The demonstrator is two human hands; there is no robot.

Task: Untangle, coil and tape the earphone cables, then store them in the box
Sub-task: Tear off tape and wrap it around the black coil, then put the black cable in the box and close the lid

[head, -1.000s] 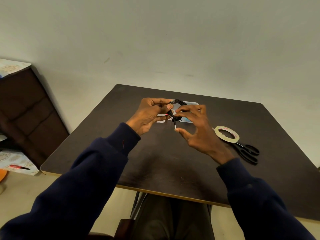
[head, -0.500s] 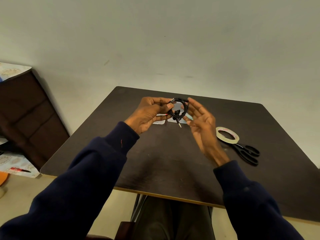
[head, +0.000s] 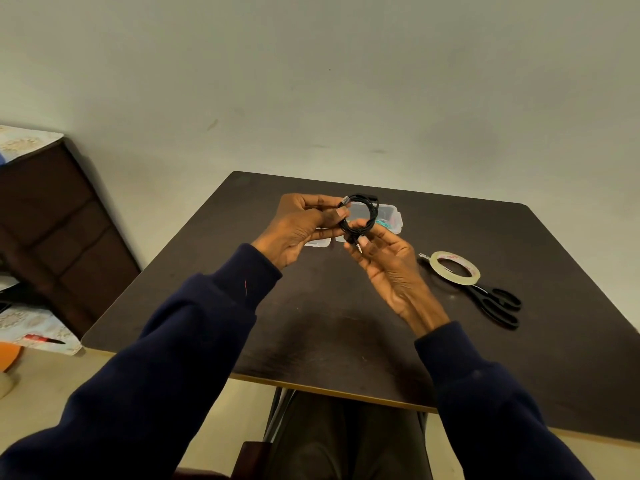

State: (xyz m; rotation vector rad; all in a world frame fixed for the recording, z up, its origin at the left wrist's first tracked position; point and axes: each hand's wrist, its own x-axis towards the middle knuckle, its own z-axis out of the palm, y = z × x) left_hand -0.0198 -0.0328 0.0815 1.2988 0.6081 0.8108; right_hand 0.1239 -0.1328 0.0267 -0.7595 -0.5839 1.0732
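Note:
Above the dark table point(head: 346, 323) I hold a black earphone cable point(head: 371, 206) wound into a small coil. My left hand point(head: 301, 230) pinches the coil's left side between thumb and fingers. My right hand point(head: 388, 265) is palm up under the coil, with its thumb and fingertips pinching the lower strands, where the metal jack plug point(head: 360, 248) sticks out. Behind the coil a clear plastic box point(head: 396, 221) sits open on the table, partly hidden by my hands. Its clear lid point(head: 318, 242) lies to its left.
A roll of clear tape point(head: 455, 266) lies to the right of my right hand, resting on the blades of black scissors point(head: 495, 303). A dark wooden cabinet point(head: 52, 220) stands left of the table. The table's near edge runs above my lap.
My right hand let go of the plug end, opened beside the coil, then turned palm up and took hold of the coil's lower part. The left hand kept its grip.

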